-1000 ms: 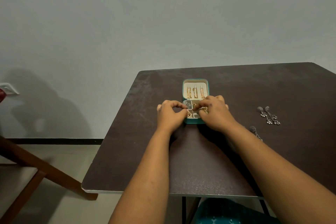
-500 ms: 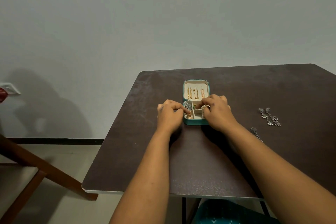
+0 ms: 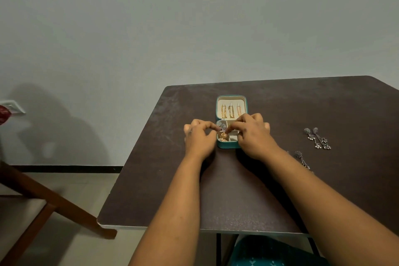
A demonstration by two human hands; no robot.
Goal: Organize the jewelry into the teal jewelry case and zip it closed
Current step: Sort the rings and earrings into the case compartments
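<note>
Both hands, left hand point(image 3: 199, 139) and right hand point(image 3: 252, 135), reach forward (fingers curled, fingertips nearly meeting).

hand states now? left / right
Left hand: fingers curled, pinching the silver earring over the teal case.
Right hand: pinching the same earring.

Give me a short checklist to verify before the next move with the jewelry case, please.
1. Teal jewelry case open, lid flat: ok.
2. Silver earring over the far-left compartment, between both hands: ok.
3. Left hand and right hand pinch it securely: cannot tell, fingers hide the contact.
4. Gold pieces in lid in place: ok.
5. All jewelry packed: not ok, silver drop earrings lie on the table.
6. Zipper clear: cannot tell.
</note>
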